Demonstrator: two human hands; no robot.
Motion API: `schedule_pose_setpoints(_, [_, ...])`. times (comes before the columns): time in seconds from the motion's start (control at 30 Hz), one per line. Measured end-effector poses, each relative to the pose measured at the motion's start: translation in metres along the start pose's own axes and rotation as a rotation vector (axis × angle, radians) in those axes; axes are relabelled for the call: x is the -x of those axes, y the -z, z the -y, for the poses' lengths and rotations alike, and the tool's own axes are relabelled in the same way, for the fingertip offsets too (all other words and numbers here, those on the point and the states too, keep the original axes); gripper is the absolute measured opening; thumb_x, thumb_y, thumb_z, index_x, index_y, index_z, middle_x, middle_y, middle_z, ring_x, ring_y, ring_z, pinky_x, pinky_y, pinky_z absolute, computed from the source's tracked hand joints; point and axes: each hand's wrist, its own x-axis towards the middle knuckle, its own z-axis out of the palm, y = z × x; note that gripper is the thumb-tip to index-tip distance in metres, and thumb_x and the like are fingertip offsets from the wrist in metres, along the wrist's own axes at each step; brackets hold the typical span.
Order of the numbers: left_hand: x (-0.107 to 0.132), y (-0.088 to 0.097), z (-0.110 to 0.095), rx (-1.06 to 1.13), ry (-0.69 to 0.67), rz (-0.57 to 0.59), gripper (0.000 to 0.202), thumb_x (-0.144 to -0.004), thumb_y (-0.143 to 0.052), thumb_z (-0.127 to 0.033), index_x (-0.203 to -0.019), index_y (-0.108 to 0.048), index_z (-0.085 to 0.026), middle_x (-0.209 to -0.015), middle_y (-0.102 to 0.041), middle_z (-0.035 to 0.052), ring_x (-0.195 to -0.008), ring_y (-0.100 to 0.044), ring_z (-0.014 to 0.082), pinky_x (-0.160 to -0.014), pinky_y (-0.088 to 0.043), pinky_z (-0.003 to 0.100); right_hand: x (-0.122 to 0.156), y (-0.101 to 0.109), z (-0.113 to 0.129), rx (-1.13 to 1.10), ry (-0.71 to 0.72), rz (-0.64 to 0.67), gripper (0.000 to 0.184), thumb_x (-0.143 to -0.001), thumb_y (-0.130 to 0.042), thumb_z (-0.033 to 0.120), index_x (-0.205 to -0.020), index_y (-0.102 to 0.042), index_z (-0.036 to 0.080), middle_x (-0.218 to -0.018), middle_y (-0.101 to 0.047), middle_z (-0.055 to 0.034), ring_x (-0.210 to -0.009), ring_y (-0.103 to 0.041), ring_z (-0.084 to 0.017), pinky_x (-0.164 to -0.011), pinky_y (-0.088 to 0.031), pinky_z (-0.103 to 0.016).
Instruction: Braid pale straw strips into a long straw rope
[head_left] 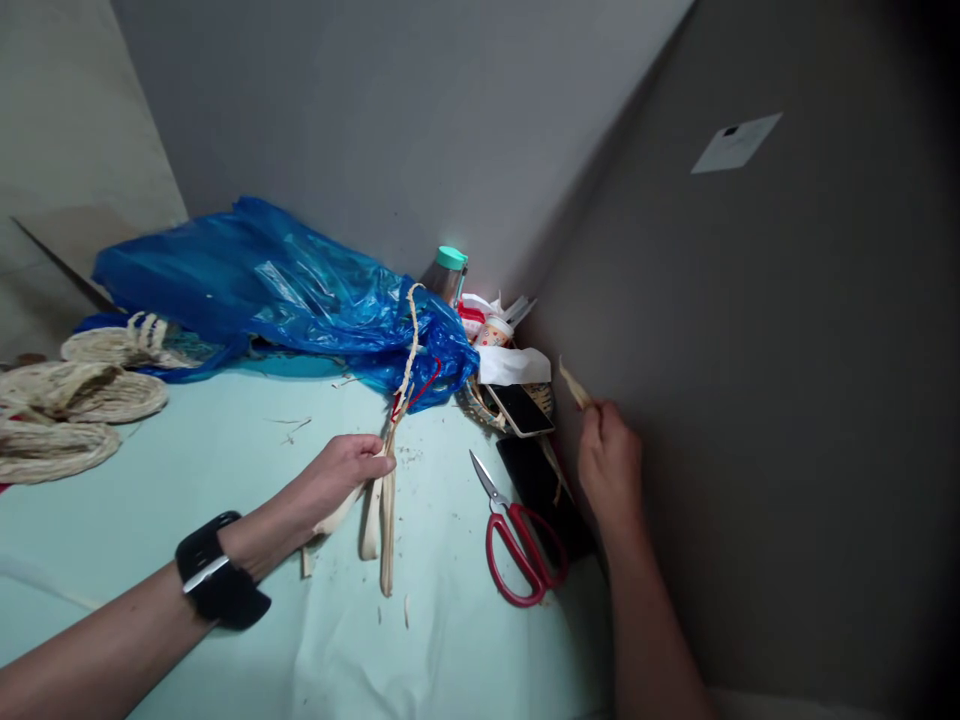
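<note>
My left hand is closed on a braid of pale dried plant strips. Its narrow plaited end rises toward a blue plastic bag, and several loose, flat strips hang below my fingers. A red cord runs beside the braid above that hand. Off to the right, by the grey panel, my right hand pinches a short piece of dried strip that points up and left. Between both hands lie open scissors with red handles, their blades pointing up and left.
The blue plastic bag leans along the back panel. Woven straw slippers sit at far left. A bottle with a teal lid, a basket, a phone and a dark flat object crowd the right corner.
</note>
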Motion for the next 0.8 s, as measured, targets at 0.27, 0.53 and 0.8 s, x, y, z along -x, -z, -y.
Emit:
schedule_pose_setpoints(0.27, [0.005,-0.004,-0.008,0.088,-0.016,-0.016,0.022,-0.07,-0.064,-0.034,-0.061,-0.049,-0.02,-0.058,-0.04,-0.0076,-0.056,-0.034,0.0117,-0.056,-0.024,0.026,0.018,-0.015,0.046,0.382,0.268,0.134,0.036,-0.093,-0.045,0.025,-0.125,-0.055,0.011,-0.113,-0.062,-0.0208,-0.098,-0.059,-0.031,-0.081,-0.041,-0.04])
schedule_pose_setpoints(0.53, [0.007,-0.01,-0.011,0.094,-0.091,0.007,0.011,-0.071,-0.062,-0.026,-0.068,-0.056,-0.018,-0.062,-0.049,-0.0058,-0.061,-0.043,0.013,-0.06,-0.031,0.026,0.045,-0.07,0.118,-0.371,0.237,0.679,0.021,-0.092,-0.052,0.033,-0.09,-0.066,0.018,-0.085,-0.069,-0.0046,-0.075,-0.059,-0.016,-0.07,-0.04,-0.027])
schedule_pose_setpoints(0.8, [0.005,-0.007,-0.007,0.066,-0.077,0.01,0.018,-0.075,-0.065,-0.033,-0.067,-0.059,-0.018,-0.063,-0.055,-0.003,-0.063,-0.048,0.0148,-0.064,-0.034,0.027,0.042,-0.087,0.096,-0.704,-0.069,0.759,0.019,-0.082,-0.058,0.033,-0.072,-0.055,0.017,-0.063,-0.05,0.0031,-0.058,-0.043,-0.011,-0.058,-0.033,-0.024])
